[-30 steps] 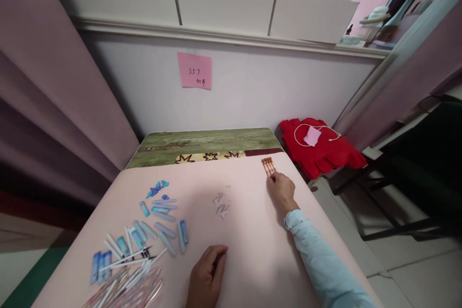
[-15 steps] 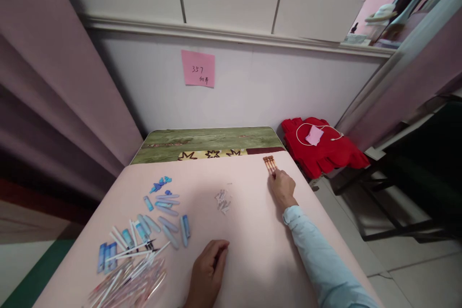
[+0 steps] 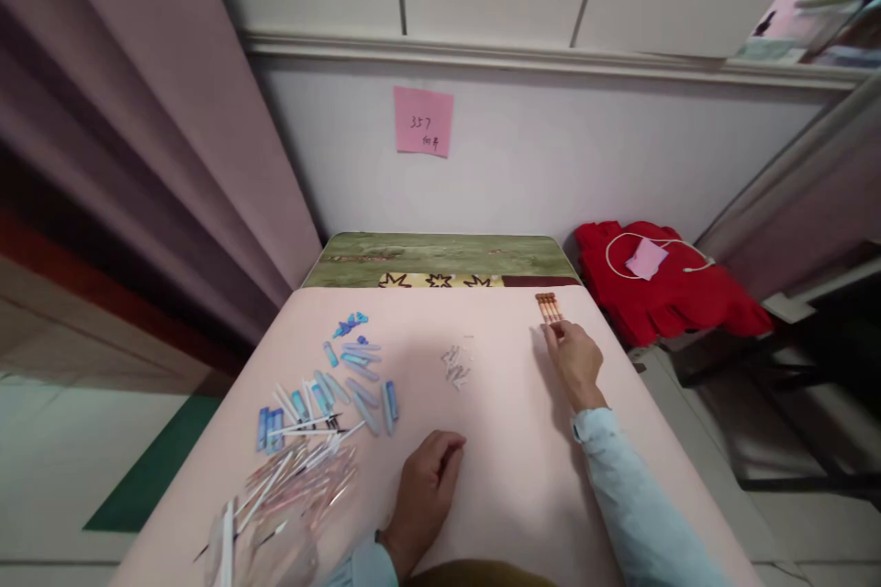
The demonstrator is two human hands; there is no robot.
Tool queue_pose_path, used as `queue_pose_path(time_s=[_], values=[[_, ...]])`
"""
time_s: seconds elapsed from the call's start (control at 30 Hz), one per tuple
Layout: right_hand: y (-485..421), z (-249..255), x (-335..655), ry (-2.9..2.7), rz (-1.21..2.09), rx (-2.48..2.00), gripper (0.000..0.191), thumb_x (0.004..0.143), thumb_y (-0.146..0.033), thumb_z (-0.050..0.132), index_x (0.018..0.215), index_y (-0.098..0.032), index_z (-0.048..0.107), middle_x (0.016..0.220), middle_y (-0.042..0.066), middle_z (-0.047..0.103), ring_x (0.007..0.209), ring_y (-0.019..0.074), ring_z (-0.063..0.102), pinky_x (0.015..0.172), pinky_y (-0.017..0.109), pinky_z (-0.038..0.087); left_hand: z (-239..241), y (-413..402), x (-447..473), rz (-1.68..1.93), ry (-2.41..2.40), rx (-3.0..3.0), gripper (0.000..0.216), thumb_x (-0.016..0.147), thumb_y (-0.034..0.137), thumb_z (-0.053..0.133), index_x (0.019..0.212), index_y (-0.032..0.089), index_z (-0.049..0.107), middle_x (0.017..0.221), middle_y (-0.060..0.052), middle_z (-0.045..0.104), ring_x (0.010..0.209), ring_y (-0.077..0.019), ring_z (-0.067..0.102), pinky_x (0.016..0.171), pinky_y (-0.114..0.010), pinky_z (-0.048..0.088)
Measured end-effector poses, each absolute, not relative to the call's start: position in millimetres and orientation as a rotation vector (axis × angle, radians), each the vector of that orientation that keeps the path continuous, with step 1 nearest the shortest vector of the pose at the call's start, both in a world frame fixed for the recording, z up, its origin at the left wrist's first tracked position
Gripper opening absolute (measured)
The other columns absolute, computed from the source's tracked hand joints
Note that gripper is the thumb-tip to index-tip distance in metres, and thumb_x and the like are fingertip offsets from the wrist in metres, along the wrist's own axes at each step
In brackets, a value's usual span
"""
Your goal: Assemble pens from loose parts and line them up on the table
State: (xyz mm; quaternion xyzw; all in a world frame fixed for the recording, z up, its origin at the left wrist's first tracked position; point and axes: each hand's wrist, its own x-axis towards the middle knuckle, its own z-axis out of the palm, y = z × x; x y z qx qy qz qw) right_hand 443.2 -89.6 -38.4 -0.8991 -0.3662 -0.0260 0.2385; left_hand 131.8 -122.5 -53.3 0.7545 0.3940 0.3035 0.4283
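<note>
At the far right of the pink table, several slim orange pens with brown tops [image 3: 549,304] lie side by side in a neat row. My right hand [image 3: 576,365] is closed at their near ends, its fingertips pinched on them and partly hiding them. My left hand [image 3: 425,488] rests near the front edge with its fingers curled in and thumb against them; nothing shows in it. Between the hands and the back edge lies a small heap of clear little pieces [image 3: 455,368]. Blue pen barrels [image 3: 362,390] are spread to the left of my left hand.
Small blue parts [image 3: 351,324] lie at the back left. White and clear pen refills [image 3: 303,481] pile up at the front left beside a transparent bag [image 3: 282,550]. Past the right edge are a red cloth [image 3: 667,284] and a white cable. A pink note [image 3: 423,121] hangs on the wall.
The head view has shifted, so the table sits further right in the picture. My right hand has drawn back slightly, showing more of the pens. My left hand keeps its curled pose.
</note>
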Motion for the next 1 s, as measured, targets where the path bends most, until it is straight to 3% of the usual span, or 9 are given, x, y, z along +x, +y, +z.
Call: queue_pose_path(time_s=[0.1, 0.23, 0.43, 1.0], values=[[-102, -45, 410, -0.989, 0.220, -2.091, 0.038, 0.087, -0.053, 0.059, 0.081, -0.018, 0.073, 0.070, 0.003, 0.067, 0.065, 0.0183, 0.059, 0.062, 0.028, 0.039, -54, -125, 132, 0.770, 0.988, 1.877, 0.019, 0.094, 0.030, 0.051, 0.094, 0.021, 0.068, 0.087, -0.005, 0.070, 0.082, -0.0187, 0.067, 0.075, -0.030, 0.053], [-117, -62, 353, -0.823, 0.628, -1.785, 0.051, 0.083, -0.063, 0.059, 0.076, -0.014, 0.070, 0.058, 0.001, 0.061, 0.052, 0.0158, 0.050, 0.051, 0.026, 0.038, -56, -127, 131, 0.769, 0.985, 1.868, 0.019, 0.094, 0.028, 0.050, 0.094, 0.021, 0.068, 0.088, -0.006, 0.069, 0.082, -0.0182, 0.065, 0.076, -0.030, 0.052], [-129, -73, 320, -1.140, 0.458, -1.860, 0.041, 0.089, -0.055, 0.055, 0.086, -0.019, 0.075, 0.068, 0.002, 0.070, 0.061, 0.0175, 0.060, 0.063, 0.027, 0.045, -55, -131, 130, 0.771, 0.989, 1.869, 0.017, 0.092, 0.024, 0.050, 0.095, 0.020, 0.067, 0.090, -0.006, 0.069, 0.085, -0.0186, 0.064, 0.078, -0.031, 0.050], [-134, -72, 321, -1.196, 0.397, -1.933, 0.038, 0.088, -0.053, 0.054, 0.086, -0.022, 0.076, 0.073, 0.002, 0.073, 0.065, 0.0191, 0.064, 0.066, 0.028, 0.044, -59, -136, 129, 0.807, 0.972, 1.891, 0.016, 0.089, 0.018, 0.052, 0.094, 0.018, 0.067, 0.089, -0.006, 0.068, 0.081, -0.0171, 0.063, 0.077, -0.030, 0.048]])
